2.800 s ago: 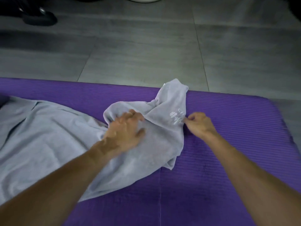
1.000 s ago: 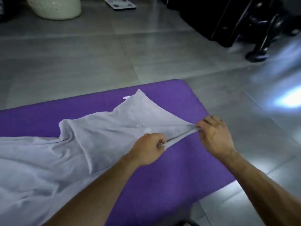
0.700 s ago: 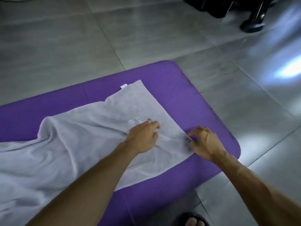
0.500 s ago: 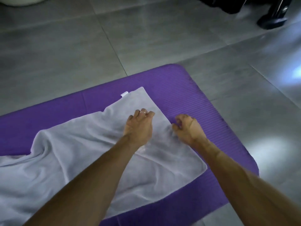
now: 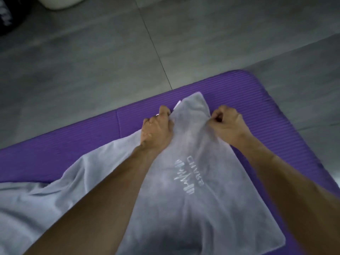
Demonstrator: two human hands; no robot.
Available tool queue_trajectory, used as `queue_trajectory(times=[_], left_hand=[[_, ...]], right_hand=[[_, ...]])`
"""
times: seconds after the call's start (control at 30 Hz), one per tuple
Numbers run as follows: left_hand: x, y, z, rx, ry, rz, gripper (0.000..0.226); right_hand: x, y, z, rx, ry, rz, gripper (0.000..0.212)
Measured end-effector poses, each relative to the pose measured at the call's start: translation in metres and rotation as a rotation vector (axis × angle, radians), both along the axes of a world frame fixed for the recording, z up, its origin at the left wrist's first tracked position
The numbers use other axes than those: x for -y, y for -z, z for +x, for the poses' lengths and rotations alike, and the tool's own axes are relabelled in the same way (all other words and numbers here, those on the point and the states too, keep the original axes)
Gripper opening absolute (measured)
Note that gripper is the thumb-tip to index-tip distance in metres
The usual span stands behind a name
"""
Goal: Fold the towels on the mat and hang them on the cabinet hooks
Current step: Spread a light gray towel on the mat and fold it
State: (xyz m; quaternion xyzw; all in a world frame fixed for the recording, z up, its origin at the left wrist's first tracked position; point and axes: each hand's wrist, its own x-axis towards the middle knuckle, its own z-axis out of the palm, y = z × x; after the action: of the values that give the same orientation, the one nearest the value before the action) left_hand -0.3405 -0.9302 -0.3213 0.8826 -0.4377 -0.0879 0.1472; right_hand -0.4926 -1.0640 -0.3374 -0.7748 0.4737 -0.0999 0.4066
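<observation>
Gripping now: your left hand (image 5: 156, 129) and right hand (image 5: 228, 124) each pinch the towel (image 5: 193, 181) near its far corner.
Towel: spread on the mat (image 5: 276, 111).
Handling: probably soft, light, floppy; take both corners.

Two hands, left hand (image 5: 156, 129) and right hand (image 5: 228, 124), pinch a grey towel (image 5: 193, 190) at twelve o'clock on a purple mat (image 5: 266, 111).

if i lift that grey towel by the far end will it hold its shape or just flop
Likely flop: the grey towel bunches where the left hand and right hand pinch it. Probably light, being thin. It shouldn't slide much on the ribbed mat.
</observation>
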Motion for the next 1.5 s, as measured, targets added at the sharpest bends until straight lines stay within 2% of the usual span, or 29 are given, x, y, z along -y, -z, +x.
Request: queue_trajectory(times=[0.07, 0.13, 0.2, 0.27, 0.33, 0.47, 0.57, 0.63, 0.7, 0.77, 0.87, 0.93, 1.0, 1.07, 1.13, 1.2, 1.27, 1.3, 1.33, 1.43, 1.5], left_hand=[[0.024, -0.011, -0.001, -0.072, -0.013, -0.115, 0.02], [0.047, -0.016, -0.003, -0.123, 0.005, -0.141, 0.036], [0.061, -0.014, -0.009, -0.051, 0.021, 0.014, 0.061], [0.056, -0.01, -0.023, -0.006, 0.059, 0.146, 0.076], [0.032, -0.004, -0.048, -0.015, 0.162, 0.124, 0.073], [-0.04, 0.016, -0.121, -0.012, 0.471, -0.068, 0.045], [-0.085, 0.035, -0.159, 0.03, 0.654, -0.008, 0.047], [-0.099, 0.042, -0.165, 0.087, 0.646, 0.085, 0.053], [-0.107, 0.047, -0.16, 0.084, 0.571, 0.166, 0.06], [-0.121, 0.038, -0.187, 0.074, 0.684, 0.206, 0.063], [-0.118, 0.042, -0.197, 0.056, 0.721, 0.213, 0.062], [-0.117, 0.044, -0.198, 0.062, 0.756, 0.172, 0.061], [-0.121, 0.047, -0.193, 0.07, 0.744, 0.158, 0.061], [-0.122, 0.048, -0.18, 0.083, 0.633, 0.145, 0.064], [-0.12, 0.052, -0.158, 0.095, 0.483, 0.117, 0.066], [-0.116, 0.054, -0.137, 0.096, 0.371, 0.109, 0.068], [-0.114, 0.06, -0.123, 0.092, 0.324, 0.115, 0.071], [-0.115, 0.061, -0.122, 0.094, 0.33, 0.113, 0.072], [-0.115, 0.063, -0.12, 0.097, 0.337, 0.104, 0.073], [-0.113, 0.066, -0.114, 0.116, 0.34, 0.087, 0.082], [-0.102, 0.062, -0.105, 0.109, 0.314, 0.1, 0.095]], right_hand=[[0.023, -0.005, -0.012, 0.008, 0.131, 0.007, 0.005], [0.039, -0.008, -0.024, -0.027, 0.177, 0.012, 0.005], [0.041, -0.007, -0.034, -0.074, 0.167, 0.022, 0.018], [0.031, -0.006, -0.042, -0.101, 0.155, 0.034, 0.038], [0.014, -0.003, -0.058, -0.097, 0.148, 0.034, 0.046], [-0.04, -0.003, -0.116, -0.164, 0.154, -0.001, 0.046], [-0.084, -0.007, -0.159, -0.295, 0.167, -0.023, 0.05], [-0.107, -0.009, -0.175, -0.34, 0.161, 0.013, 0.043], [-0.122, -0.004, -0.177, -0.374, 0.117, 0.044, 0.028], [-0.16, -0.018, -0.213, -0.415, 0.187, 0.032, 0.016], [-0.156, -0.017, -0.229, -0.351, 0.258, 0.032, 0.015], [-0.147, -0.019, -0.239, -0.358, 0.311, 0.095, 0.022], [-0.145, -0.016, -0.245, -0.401, 0.331, 0.05, 0.031], [-0.146, -0.012, -0.236, -0.42, 0.287, -0.261, 0.031], [-0.15, -0.007, -0.201, -0.358, 0.179, -0.51, 0.035], [-0.157, 0.003, -0.157, -0.278, -0.049, -0.518, 0.047], [-0.159, 0.024, -0.135, -0.343, -0.309, -0.471, 0.059], [-0.152, 0.031, -0.14, -0.416, -0.36, -0.477, 0.065], [-0.14, 0.037, -0.149, -0.493, -0.346, -0.462, 0.069], [-0.103, 0.036, -0.175, -0.642, -0.11, -0.414, 0.073], [-0.084, 0.028, -0.157, -0.599, -0.016, -0.477, 0.069]])
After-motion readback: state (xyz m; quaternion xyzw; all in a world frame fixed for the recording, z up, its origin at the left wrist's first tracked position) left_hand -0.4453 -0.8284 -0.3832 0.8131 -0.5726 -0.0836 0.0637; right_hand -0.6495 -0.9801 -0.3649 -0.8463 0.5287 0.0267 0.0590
